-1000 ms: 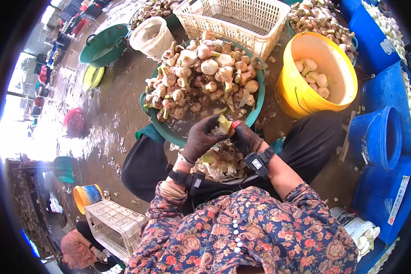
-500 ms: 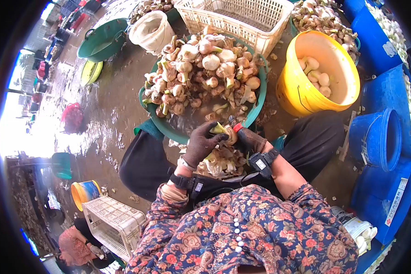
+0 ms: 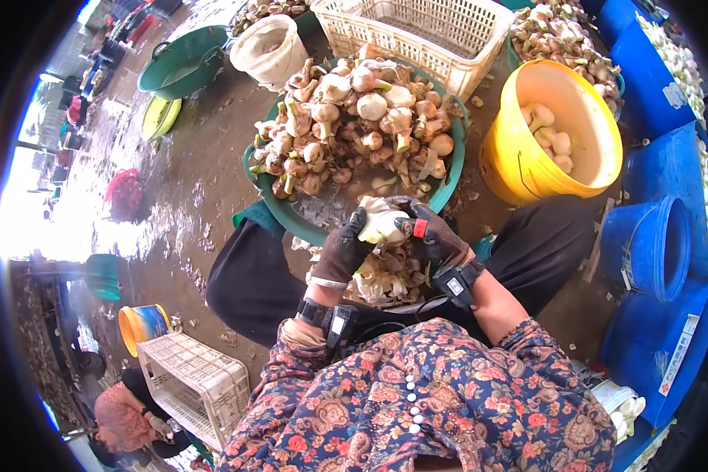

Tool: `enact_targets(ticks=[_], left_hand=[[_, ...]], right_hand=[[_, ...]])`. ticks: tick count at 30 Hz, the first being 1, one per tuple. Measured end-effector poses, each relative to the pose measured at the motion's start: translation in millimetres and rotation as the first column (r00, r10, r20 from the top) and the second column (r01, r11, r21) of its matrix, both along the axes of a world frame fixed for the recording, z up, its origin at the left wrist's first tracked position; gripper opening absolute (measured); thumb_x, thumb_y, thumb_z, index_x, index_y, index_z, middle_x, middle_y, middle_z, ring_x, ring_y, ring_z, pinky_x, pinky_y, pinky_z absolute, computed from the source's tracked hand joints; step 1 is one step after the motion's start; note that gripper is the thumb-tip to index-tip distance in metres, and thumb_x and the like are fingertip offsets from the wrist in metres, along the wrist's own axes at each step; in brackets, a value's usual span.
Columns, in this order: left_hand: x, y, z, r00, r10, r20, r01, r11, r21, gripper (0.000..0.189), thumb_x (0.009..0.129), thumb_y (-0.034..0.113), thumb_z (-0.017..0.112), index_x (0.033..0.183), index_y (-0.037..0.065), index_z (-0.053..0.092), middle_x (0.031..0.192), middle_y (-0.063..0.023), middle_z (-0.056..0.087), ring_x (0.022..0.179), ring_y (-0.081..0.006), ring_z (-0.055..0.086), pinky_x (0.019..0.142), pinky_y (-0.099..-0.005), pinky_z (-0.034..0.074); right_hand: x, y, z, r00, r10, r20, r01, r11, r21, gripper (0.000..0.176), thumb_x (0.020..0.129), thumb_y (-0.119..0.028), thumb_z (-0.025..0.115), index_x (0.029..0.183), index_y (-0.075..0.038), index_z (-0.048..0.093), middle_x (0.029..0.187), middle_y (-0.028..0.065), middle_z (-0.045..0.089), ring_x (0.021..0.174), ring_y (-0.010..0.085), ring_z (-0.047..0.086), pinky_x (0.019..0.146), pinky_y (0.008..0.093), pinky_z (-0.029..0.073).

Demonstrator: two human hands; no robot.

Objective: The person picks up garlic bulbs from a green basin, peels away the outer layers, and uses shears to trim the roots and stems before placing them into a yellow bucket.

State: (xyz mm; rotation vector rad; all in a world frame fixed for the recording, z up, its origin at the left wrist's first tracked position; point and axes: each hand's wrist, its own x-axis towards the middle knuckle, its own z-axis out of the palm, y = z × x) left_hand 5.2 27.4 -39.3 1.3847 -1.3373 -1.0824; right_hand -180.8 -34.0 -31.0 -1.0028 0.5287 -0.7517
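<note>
My left hand [image 3: 344, 250], in a dark glove, is closed on the left side of a pale garlic bulb [image 3: 382, 223]. The gloved right hand [image 3: 439, 237] grips the bulb's other side, fingers pressed against its skin. Something red [image 3: 421, 228] shows at the right fingers, like the end of a small handle; the rest of it is hidden. Both hands are over the near rim of a green tub [image 3: 458, 169] heaped with unpeeled garlic bulbs [image 3: 322, 114]. Below the hands, papery peelings [image 3: 379, 282] lie piled between the person's legs.
A yellow bucket [image 3: 515, 161] with several peeled bulbs stands right of the tub, a blue bucket [image 3: 633, 248] nearer. Behind are a white crate [image 3: 417, 43] and a whitish bucket [image 3: 271, 55]. Another crate [image 3: 189, 362] and a person [image 3: 126, 421] are at lower left.
The bulb has turned and now shows a pale, bare-looking surface instead of its green stem. My right hand has moved slightly, its fingers now on the bulb's side.
</note>
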Motion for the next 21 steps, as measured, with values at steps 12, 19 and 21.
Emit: enact_targets(ticks=[12,19,21], left_hand=[[4,2,25,0.970,0.242,0.020,-0.240,0.969,-0.064,0.031,0.092,0.029,0.050,0.105,0.002,0.058,0.087,-0.0015,0.061,0.078,-0.0080,0.056,0.068,-0.0207,0.045],[52,22,41,0.717,-0.029,-0.697,0.171,0.976,0.135,0.025,0.079,0.019,0.066,0.095,0.000,0.060,0.091,-0.0057,0.061,0.082,-0.0140,0.057,0.076,-0.0260,0.044],[66,24,48,0.634,0.006,-0.774,0.131,0.985,0.115,0.021,0.078,0.018,0.062,0.086,0.000,0.059,0.087,-0.0087,0.062,0.080,-0.0175,0.057,0.077,-0.0272,0.044]], right_hand=[[8,-6,-30,0.935,-0.289,-0.207,0.286,0.957,-0.042,0.016,0.081,-0.010,0.057,0.094,-0.001,0.061,0.081,0.0036,0.061,0.070,0.0136,0.057,0.066,0.0264,0.047],[-32,-21,-75,0.972,-0.184,0.147,0.007,0.649,0.761,0.037,0.086,-0.044,0.055,0.092,-0.008,0.060,0.085,0.0055,0.065,0.062,0.0174,0.056,0.055,0.0257,0.045],[-25,-25,-61,0.965,-0.258,0.036,0.135,0.613,0.778,0.033,0.083,-0.043,0.060,0.087,-0.010,0.060,0.081,0.0025,0.064,0.062,0.0154,0.057,0.053,0.0268,0.044]])
